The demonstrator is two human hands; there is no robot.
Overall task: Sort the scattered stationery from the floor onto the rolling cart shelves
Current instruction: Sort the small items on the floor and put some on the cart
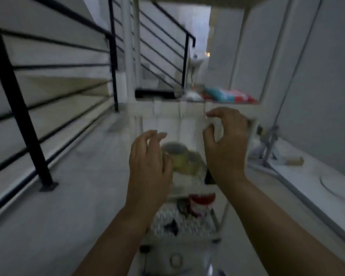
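While the view was blurred, both hands hovered over the cart (251, 124) | left hand (147, 156) loose, empty | right hand (225, 144) at 3 o'clock, curled, grasp unclear | tape rolls (179, 156) between | advice: lower slowly.

Motion blur smears the rolling cart (193, 114); items on its lower shelves (187, 222) cannot be identified.

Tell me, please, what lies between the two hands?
In the head view, blurred tape rolls on a cart shelf show between the left hand and right hand.
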